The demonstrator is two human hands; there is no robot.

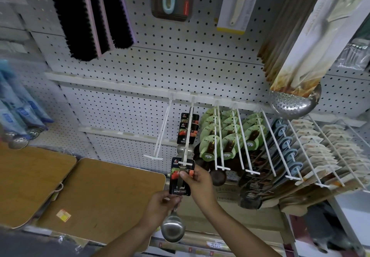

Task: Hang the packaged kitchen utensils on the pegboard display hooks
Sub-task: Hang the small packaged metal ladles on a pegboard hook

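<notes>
Fingers (183, 174) of the right hand (197, 180) pinched the card (181, 178) of a ladle (173, 229) at the hook (187, 136) tip; the left hand (160, 206) closed round its handle below. Step, as judged: threading the card's hole onto the hook. Next, the card must slide back toward two hung cards (189, 130). An empty hook (161, 134) stood left, green packs (218, 134) right, crowding that side.
</notes>
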